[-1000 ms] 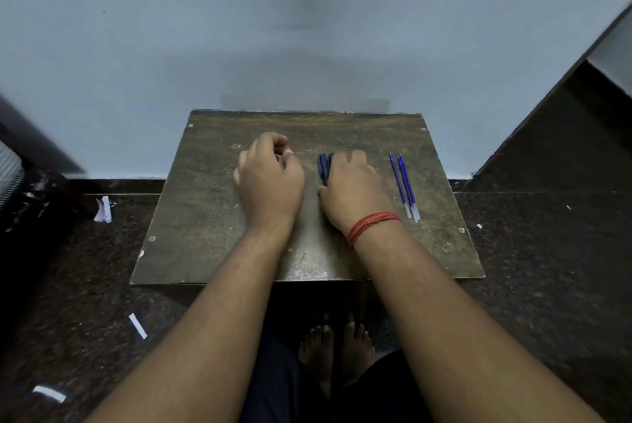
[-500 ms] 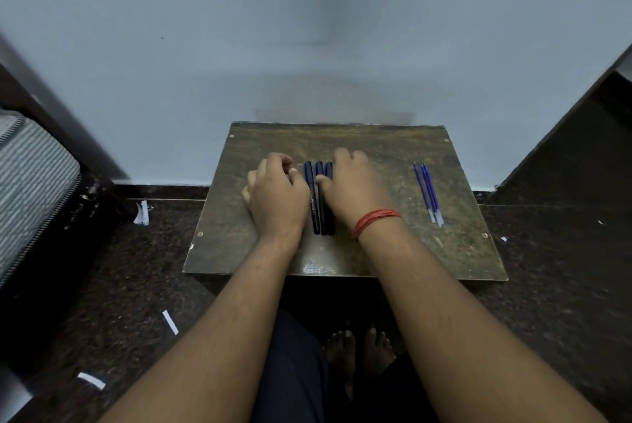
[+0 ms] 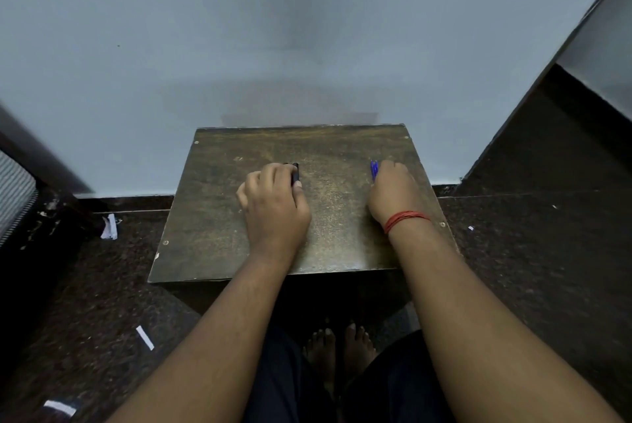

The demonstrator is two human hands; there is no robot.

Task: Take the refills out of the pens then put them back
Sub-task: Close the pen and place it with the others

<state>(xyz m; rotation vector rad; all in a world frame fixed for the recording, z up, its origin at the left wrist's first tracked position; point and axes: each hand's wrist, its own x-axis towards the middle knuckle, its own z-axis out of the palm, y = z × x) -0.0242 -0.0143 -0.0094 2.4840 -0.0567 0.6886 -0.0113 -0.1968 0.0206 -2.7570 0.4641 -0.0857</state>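
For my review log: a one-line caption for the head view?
Left hand grips dark pens; right hand covers blue refills on a wooden table.

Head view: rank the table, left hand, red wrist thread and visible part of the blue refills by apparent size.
1. table
2. left hand
3. red wrist thread
4. blue refills, mostly hidden by the right hand

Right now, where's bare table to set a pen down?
Between the left hand and right hand; the far strip by the wall; left of the left hand. Crowded under both hands: pens left, refills right.
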